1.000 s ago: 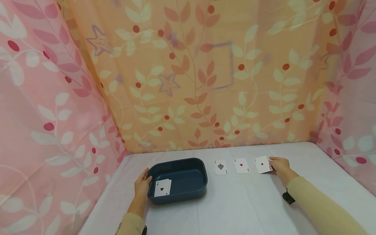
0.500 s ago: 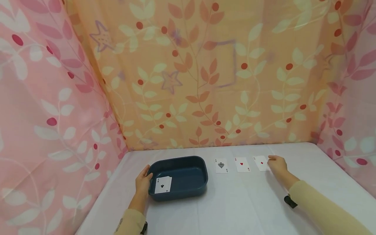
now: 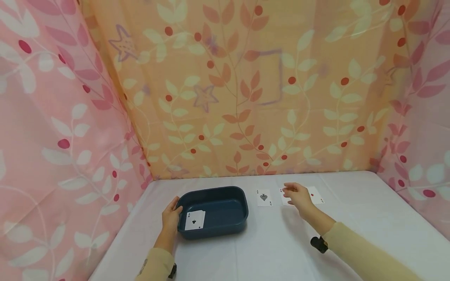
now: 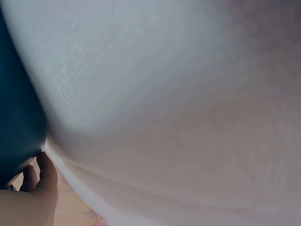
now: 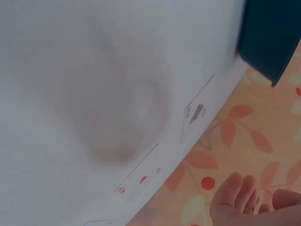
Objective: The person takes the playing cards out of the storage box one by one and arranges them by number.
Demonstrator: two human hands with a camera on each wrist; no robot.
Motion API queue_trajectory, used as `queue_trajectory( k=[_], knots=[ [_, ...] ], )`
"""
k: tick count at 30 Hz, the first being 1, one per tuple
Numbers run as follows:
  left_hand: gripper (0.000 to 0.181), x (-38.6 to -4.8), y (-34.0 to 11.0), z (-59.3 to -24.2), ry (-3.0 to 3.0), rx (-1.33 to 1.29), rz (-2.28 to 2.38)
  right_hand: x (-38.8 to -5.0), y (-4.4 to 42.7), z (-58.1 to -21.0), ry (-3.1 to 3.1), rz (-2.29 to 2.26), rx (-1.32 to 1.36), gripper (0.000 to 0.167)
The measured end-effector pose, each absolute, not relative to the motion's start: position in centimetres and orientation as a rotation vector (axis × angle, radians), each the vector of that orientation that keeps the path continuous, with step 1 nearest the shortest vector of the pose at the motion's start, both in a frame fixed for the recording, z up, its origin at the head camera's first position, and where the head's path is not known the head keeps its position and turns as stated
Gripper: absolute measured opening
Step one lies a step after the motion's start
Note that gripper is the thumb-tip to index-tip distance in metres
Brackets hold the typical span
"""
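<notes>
At the left end of the dark blue bin [image 3: 225,212], my left hand [image 3: 170,217] holds the rim, its thumb at the top edge. In the left wrist view its fingers [image 4: 46,172] lie against the bin's outer side. Inside the bin lies an ace of clubs [image 3: 194,221] over at least one more card. My right hand [image 3: 299,198] hovers over the table with loosely bent fingers and nothing in them. It partly hides the ace of hearts [image 3: 283,201]. To its right is the ace of diamonds [image 3: 316,195]; to its left, the ace of spades [image 3: 264,198].
A white cloth covers the table [image 3: 267,246]. The cards outside the bin lie in a row to its right. Patterned curtains, orange at the back [image 3: 239,86] and pink at the left [image 3: 81,164], stand close round the table.
My right hand has let go of the ace of diamonds, which now lies flat, and has moved left over the ace of hearts. The left hand stays at the bin.
</notes>
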State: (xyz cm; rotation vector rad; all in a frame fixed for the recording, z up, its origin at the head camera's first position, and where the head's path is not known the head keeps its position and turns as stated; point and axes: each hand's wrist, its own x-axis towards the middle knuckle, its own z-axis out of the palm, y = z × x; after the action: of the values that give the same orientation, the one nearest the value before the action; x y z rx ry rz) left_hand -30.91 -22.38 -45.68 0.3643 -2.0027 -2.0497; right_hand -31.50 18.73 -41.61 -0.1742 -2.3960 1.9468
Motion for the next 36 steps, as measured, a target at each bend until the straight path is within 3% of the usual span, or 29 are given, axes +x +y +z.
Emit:
queue_trajectory(
  k=[16, 36],
  knots=[
    [0.051, -30.9, -22.5, -45.7, -2.019, 0.364, -2.033, -30.0, 10.0, -41.0, -2.253, 2.18, -0.087, 0.026],
    [0.05, -31.0, -22.4, -45.7, -1.993, 0.366, -2.067, -29.2, 2.3, -42.4, -2.155, 2.434, 0.258, 0.032]
  ],
)
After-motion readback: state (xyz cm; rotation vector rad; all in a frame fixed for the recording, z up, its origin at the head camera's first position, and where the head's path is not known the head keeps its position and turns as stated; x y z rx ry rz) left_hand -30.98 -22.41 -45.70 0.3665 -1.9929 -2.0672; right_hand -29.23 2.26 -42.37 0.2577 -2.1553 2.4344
